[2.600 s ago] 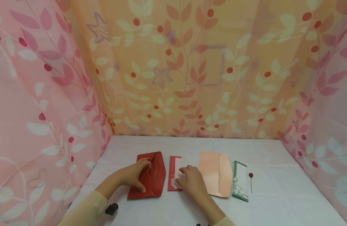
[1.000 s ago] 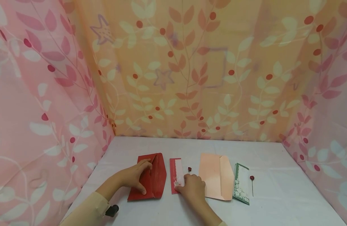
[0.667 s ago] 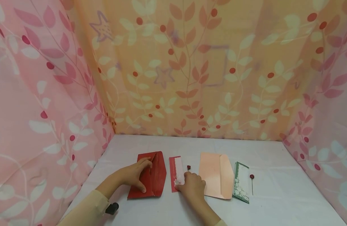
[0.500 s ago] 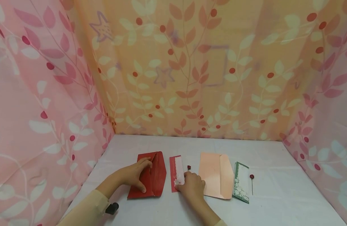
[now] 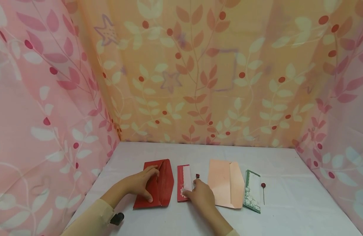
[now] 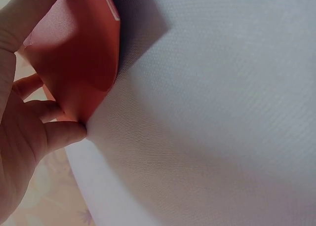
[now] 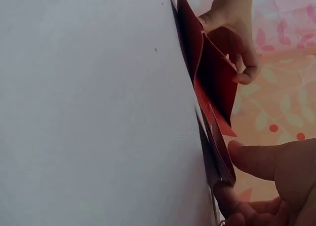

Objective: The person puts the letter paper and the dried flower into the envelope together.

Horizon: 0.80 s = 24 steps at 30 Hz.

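Note:
My left hand [image 5: 139, 184] holds the red envelope [image 5: 166, 183] on the table at the left, fingers on its far edge and thumb near its front edge. In the right wrist view, the envelope [image 7: 216, 83] gapes at its mouth. My right hand [image 5: 202, 197] pinches the lower right side of a narrow red-and-white floral card [image 5: 182, 178] lying just right of the envelope. In the right wrist view, my thumb lies on the card [image 7: 217, 144] and a finger reaches its underside edge. A small dark red rosebud [image 5: 197, 176] shows beyond my right hand, its stem mostly hidden.
To the right lie a peach envelope [image 5: 221, 183] with its flap out, a green-bordered floral card [image 5: 252, 191] and another rosebud on a thin stem [image 5: 263, 186]. Patterned curtains [image 5: 181, 98] enclose the back and sides of the white-covered table [image 5: 288, 203].
My right hand has come from hovering over the card to pinching its lower right side, uncovering the nearby rosebud. My left hand stays in place on the red envelope.

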Each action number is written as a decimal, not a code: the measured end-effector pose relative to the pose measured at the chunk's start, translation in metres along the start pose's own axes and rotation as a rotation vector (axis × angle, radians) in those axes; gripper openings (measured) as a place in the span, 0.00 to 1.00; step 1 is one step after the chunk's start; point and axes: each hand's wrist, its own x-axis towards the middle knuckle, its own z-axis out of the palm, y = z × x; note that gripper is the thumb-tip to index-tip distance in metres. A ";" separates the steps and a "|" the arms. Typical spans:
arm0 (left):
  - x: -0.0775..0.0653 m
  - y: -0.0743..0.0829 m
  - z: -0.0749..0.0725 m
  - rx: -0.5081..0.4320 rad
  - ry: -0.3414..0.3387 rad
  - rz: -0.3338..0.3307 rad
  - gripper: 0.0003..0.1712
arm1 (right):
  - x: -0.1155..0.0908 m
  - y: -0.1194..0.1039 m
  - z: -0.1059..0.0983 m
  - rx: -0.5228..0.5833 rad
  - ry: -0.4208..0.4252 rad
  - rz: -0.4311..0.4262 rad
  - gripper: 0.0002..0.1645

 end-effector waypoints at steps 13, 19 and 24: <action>0.002 -0.006 0.001 -0.002 0.006 -0.010 0.54 | 0.011 0.013 -0.010 0.328 -0.177 -0.044 0.16; 0.001 -0.005 -0.001 -0.013 0.004 -0.010 0.55 | 0.012 0.014 -0.011 0.413 -0.184 -0.001 0.17; 0.002 -0.005 -0.001 -0.016 0.005 -0.005 0.56 | 0.013 0.014 -0.009 0.466 -0.175 0.005 0.17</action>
